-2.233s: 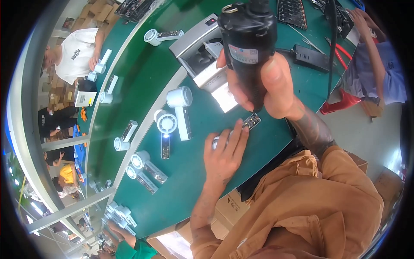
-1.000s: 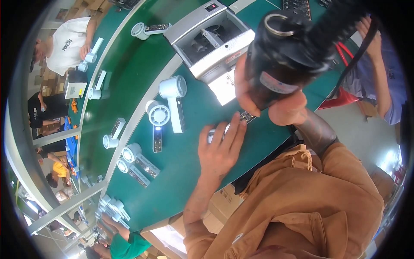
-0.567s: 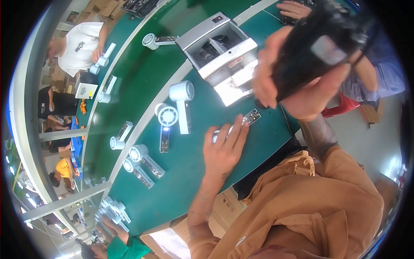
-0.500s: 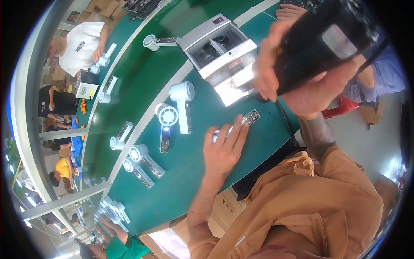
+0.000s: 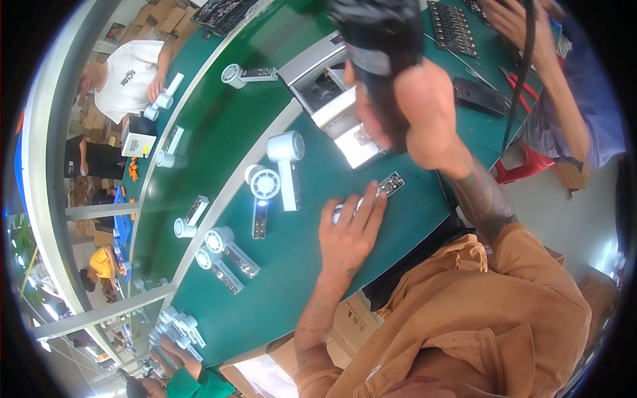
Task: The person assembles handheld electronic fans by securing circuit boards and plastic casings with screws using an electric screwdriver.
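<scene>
The right hand (image 5: pixel 424 99) has swung the black power tool (image 5: pixel 378 40) back to the top centre of the frame, fist closed round its body — a moment ago it sat tilted further right. The left hand (image 5: pixel 348 229) stays flat, fingers spread, pinning a small white part (image 5: pixel 340 211) on the green bench (image 5: pixel 279 278) beside the small circuit board (image 5: pixel 390 184).

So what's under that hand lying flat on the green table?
The left hand covers a small white part; only its edge peeks out by the fingers. A dark strip lies just past the fingertips. The rest is hidden.
</scene>
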`<action>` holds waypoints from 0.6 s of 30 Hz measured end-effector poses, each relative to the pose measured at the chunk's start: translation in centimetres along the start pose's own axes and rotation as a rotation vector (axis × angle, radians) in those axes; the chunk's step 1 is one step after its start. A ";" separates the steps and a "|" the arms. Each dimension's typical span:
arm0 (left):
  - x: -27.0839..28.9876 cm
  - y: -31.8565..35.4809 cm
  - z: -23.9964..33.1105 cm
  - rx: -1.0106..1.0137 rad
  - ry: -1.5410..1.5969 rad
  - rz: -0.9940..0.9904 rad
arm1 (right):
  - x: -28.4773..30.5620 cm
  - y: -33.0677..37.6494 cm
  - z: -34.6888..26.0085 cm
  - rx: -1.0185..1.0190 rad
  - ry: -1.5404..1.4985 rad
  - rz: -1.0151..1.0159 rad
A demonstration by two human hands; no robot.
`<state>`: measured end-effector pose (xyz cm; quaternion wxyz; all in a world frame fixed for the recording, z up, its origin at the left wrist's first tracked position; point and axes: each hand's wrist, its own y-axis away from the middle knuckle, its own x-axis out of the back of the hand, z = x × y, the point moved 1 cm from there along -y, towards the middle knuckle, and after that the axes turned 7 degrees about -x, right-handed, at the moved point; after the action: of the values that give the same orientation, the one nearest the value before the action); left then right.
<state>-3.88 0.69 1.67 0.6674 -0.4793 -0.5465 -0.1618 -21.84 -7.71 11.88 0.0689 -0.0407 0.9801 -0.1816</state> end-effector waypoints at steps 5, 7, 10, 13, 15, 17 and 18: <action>0.2 0.0 0.0 0.009 0.006 -0.001 | 0.8 3.1 0.4 -0.127 -0.071 0.041; 0.2 -0.2 -0.1 0.009 0.010 0.001 | 1.3 3.5 0.7 -0.123 -0.083 0.033; 0.2 -0.2 -0.1 0.041 0.022 0.002 | 1.4 3.7 1.0 -0.156 -0.102 0.025; -0.1 -0.2 -0.1 0.048 0.024 0.013 | 1.4 3.6 1.4 -0.155 -0.062 0.013; -0.1 -0.2 -0.1 0.009 0.009 0.024 | 1.4 3.7 1.6 -0.191 -0.084 0.043; 0.0 -0.2 0.0 0.014 0.012 0.019 | 1.5 3.8 1.7 -0.172 -0.077 0.031; 0.0 -0.2 0.0 0.014 0.013 0.016 | 1.6 3.8 1.8 -0.150 -0.070 0.021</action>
<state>-3.97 0.59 1.78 0.6758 -0.4777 -0.5393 -0.1557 -23.31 -4.97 8.69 0.1018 -0.0420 0.9883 -0.1054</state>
